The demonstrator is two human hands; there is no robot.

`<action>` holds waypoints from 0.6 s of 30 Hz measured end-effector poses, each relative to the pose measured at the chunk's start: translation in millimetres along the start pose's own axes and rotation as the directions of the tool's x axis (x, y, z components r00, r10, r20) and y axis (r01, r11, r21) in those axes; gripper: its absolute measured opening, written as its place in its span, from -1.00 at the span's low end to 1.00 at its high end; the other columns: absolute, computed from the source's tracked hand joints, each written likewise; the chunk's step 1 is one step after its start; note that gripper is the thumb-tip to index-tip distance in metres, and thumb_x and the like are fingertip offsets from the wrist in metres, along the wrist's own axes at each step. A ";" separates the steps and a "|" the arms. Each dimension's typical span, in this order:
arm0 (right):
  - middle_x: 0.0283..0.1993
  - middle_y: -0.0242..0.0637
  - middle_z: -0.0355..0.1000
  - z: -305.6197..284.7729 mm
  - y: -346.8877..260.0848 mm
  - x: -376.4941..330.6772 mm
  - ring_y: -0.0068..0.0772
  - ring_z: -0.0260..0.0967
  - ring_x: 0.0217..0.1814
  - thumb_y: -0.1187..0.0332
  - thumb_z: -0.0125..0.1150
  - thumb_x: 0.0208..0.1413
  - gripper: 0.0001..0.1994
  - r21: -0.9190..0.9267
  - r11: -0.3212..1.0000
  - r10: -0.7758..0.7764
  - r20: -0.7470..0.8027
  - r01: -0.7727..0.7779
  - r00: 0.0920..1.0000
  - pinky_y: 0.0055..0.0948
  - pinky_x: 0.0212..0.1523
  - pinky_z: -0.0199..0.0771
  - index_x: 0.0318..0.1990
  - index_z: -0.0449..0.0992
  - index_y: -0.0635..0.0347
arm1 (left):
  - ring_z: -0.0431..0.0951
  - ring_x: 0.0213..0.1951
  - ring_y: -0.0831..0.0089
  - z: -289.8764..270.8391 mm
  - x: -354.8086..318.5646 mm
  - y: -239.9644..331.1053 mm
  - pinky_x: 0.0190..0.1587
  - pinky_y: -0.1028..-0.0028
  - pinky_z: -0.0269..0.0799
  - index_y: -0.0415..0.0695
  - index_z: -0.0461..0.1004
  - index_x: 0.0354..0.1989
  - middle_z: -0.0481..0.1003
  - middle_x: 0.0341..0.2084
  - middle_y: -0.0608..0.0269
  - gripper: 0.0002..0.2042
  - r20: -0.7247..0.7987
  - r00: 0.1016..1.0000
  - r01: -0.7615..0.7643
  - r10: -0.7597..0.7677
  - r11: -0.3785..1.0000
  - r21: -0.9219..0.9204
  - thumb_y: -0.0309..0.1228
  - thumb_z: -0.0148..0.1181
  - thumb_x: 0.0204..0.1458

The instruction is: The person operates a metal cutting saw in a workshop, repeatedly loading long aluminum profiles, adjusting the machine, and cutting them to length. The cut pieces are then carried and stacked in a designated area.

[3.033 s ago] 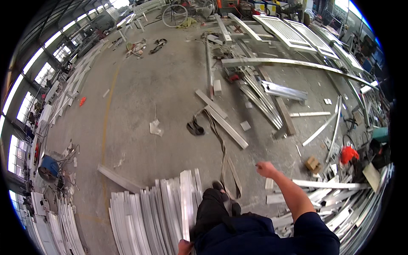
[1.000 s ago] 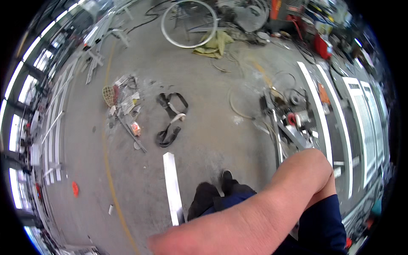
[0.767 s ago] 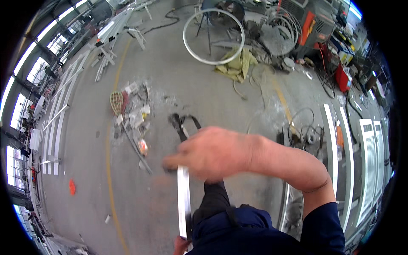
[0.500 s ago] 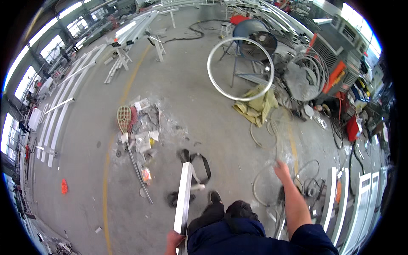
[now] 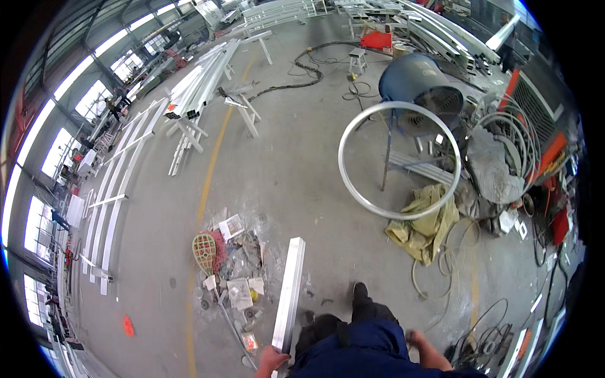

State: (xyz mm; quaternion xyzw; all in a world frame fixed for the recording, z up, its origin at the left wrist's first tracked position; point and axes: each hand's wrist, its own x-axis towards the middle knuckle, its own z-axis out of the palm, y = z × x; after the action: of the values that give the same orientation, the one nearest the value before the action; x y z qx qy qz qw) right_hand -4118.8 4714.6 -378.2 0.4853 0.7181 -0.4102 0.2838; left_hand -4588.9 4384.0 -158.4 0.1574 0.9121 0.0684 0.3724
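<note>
My left hand (image 5: 272, 359) is closed around the lower end of a long white square metal tube (image 5: 290, 290). The tube points forward, just left of my dark trousers. On the right, my right hand (image 5: 416, 340) hangs low beside my body. It is small and blurred there, so its finger position is unclear, and nothing can be made out in it. Left of the tube lies a heap of scraps and dust (image 5: 239, 271), with a green racket-shaped object (image 5: 205, 252) at its edge.
A large metal ring (image 5: 403, 214) stands before a blue drum fan (image 5: 413, 79), beside a yellowish-green cloth (image 5: 422, 227). Coiled hoses (image 5: 529, 135) lie at right. White tubes (image 5: 201, 85) rest on trestles (image 5: 246, 116) ahead; a ladder-like white frame (image 5: 120, 195) lies at left.
The view has moved forward; ring, fan and scrap heap appear lower and nearer. My right arm has dropped from reaching out to my side. The tube stays in my left hand.
</note>
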 end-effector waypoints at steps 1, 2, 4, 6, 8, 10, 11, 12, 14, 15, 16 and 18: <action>-0.29 -0.01 0.51 -76.0 -60.0 41.6 -0.08 0.49 -0.23 0.20 0.13 -0.07 -0.68 0.257 0.953 0.203 -0.135 -0.163 0.970 -0.19 -0.23 0.46 -0.20 0.54 0.19 | 0.54 -0.61 0.27 -35.8 20.6 47.9 -0.46 0.33 0.46 -0.25 0.51 -0.67 0.49 -0.74 0.11 -0.63 -0.019 0.997 0.075 -0.076 0.997 -0.027 -0.14 0.41 -0.43; -0.42 -0.02 0.51 -138.3 -85.8 90.3 -0.08 0.49 -0.35 0.24 0.12 -0.06 -0.70 0.286 0.955 0.069 -0.487 0.083 0.871 -0.19 -0.32 0.45 -0.23 0.54 0.23 | 0.58 -0.55 0.23 -67.5 45.5 96.8 -0.39 0.34 0.49 -0.25 0.55 -0.56 0.53 -0.67 0.11 -0.64 -0.027 0.991 0.125 -0.127 0.990 -0.064 -0.18 0.39 -0.43; -0.61 -0.30 0.37 -298.0 -228.1 141.3 -0.44 0.33 -0.61 0.37 0.04 -0.02 -0.83 0.459 0.859 0.051 -0.515 0.225 0.855 -0.38 -0.57 0.35 -0.37 0.50 0.27 | 0.60 -0.47 0.17 -89.2 117.8 112.9 -0.34 0.31 0.49 -0.28 0.53 -0.46 0.56 -0.59 0.05 -0.58 0.089 0.989 0.132 -0.117 0.975 -0.179 -0.20 0.40 -0.45; -0.40 -0.11 0.50 -432.1 -322.7 183.2 -0.24 0.48 -0.36 0.33 0.11 -0.03 -0.70 0.463 0.793 -0.114 -0.526 0.396 0.843 -0.32 -0.32 0.43 -0.14 0.49 0.28 | 0.60 -0.41 0.14 -136.6 171.4 182.8 -0.31 0.28 0.49 -0.29 0.52 -0.46 0.56 -0.55 0.00 -0.56 -0.080 0.995 0.056 -0.064 0.994 -0.098 -0.18 0.41 -0.46; -0.31 -0.12 0.51 -512.4 -373.9 259.3 -0.26 0.49 -0.27 0.34 0.13 -0.04 -0.69 0.263 0.811 -0.233 -0.675 0.523 0.700 -0.34 -0.26 0.43 -0.13 0.49 0.27 | 0.59 -0.40 0.12 -161.1 249.5 206.3 -0.31 0.27 0.49 -0.30 0.51 -0.45 0.56 -0.53 -0.02 -0.55 -0.033 0.998 0.048 -0.053 0.991 -0.127 -0.19 0.42 -0.47; -0.28 -0.12 0.52 -570.5 -441.6 290.1 -0.23 0.48 -0.24 0.35 0.15 -0.05 -0.70 0.213 0.822 -0.241 -0.710 0.528 0.661 -0.34 -0.23 0.43 -0.13 0.50 0.25 | 0.58 -0.40 0.09 -183.2 313.3 217.8 -0.28 0.24 0.48 -0.25 0.51 -0.50 0.54 -0.55 -0.02 -0.59 -0.119 0.992 0.029 -0.047 0.988 -0.150 -0.20 0.44 -0.49; -0.26 -0.12 0.52 -599.8 -468.1 306.5 -0.22 0.48 -0.23 0.35 0.15 -0.06 -0.70 0.194 0.847 -0.217 -0.723 0.494 0.656 -0.34 -0.22 0.44 -0.13 0.50 0.23 | 0.58 -0.40 0.09 -190.4 352.4 226.7 -0.28 0.24 0.48 -0.23 0.51 -0.52 0.54 -0.56 -0.02 -0.60 -0.115 0.993 -0.007 -0.007 0.992 -0.124 -0.20 0.45 -0.49; -0.27 -0.11 0.52 -605.2 -491.0 337.4 -0.19 0.48 -0.22 0.35 0.16 -0.07 -0.70 0.268 0.867 -0.143 -0.675 0.421 0.724 -0.33 -0.21 0.44 -0.14 0.51 0.23 | 0.58 -0.40 0.08 -206.0 395.9 234.6 -0.27 0.23 0.48 -0.22 0.51 -0.55 0.54 -0.57 -0.01 -0.62 -0.098 0.995 -0.026 0.016 0.994 -0.102 -0.20 0.45 -0.50; -0.30 -0.09 0.51 -599.1 -462.1 384.2 -0.10 0.48 -0.25 0.33 0.17 -0.09 -0.74 0.310 0.893 -0.049 -0.653 0.326 0.756 -0.27 -0.21 0.45 -0.21 0.53 0.22 | 0.58 -0.37 0.08 -237.8 477.0 263.2 -0.25 0.22 0.48 -0.16 0.50 -0.65 0.55 -0.54 0.05 -0.65 -0.040 0.999 -0.042 0.036 0.988 -0.146 -0.17 0.47 -0.52; -0.36 -0.10 0.51 -602.7 -480.7 377.9 -0.08 0.48 -0.30 0.28 0.15 -0.09 -0.76 0.237 0.968 0.040 -0.474 0.084 0.880 -0.23 -0.24 0.47 -0.29 0.55 0.22 | 0.58 -0.36 0.09 -261.6 507.3 277.6 -0.25 0.22 0.48 -0.17 0.49 -0.60 0.54 -0.53 0.05 -0.62 0.072 0.997 0.037 -0.027 0.989 -0.141 -0.17 0.47 -0.52; -0.40 -0.13 0.51 -599.0 -488.2 383.4 -0.08 0.48 -0.34 0.25 0.11 -0.08 -0.76 0.029 0.997 -0.055 -0.300 0.067 0.952 -0.22 -0.30 0.49 -0.33 0.56 0.18 | 0.58 -0.36 0.09 -291.9 540.4 301.6 -0.25 0.22 0.48 -0.18 0.49 -0.56 0.54 -0.52 0.04 -0.60 0.202 0.975 0.123 -0.097 0.985 -0.123 -0.17 0.47 -0.53; -0.33 -0.22 0.53 -605.2 -578.2 399.0 -0.26 0.49 -0.35 0.17 0.17 -0.05 -0.69 -0.026 0.999 0.050 0.203 -0.045 0.978 -0.31 -0.36 0.54 -0.22 0.57 0.15 | 0.56 -0.36 0.07 -367.3 543.4 338.6 -0.26 0.22 0.47 -0.22 0.41 -0.43 0.52 -0.49 0.01 -0.50 -0.111 0.987 0.090 -0.112 0.978 -0.186 -0.17 0.46 -0.52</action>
State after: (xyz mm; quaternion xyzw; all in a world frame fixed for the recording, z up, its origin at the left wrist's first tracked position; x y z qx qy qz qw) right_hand -4808.9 5311.8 -214.3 0.4549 0.6778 -0.4433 0.3705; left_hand -5132.1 4883.6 -172.0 0.0717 0.9298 0.1412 0.3323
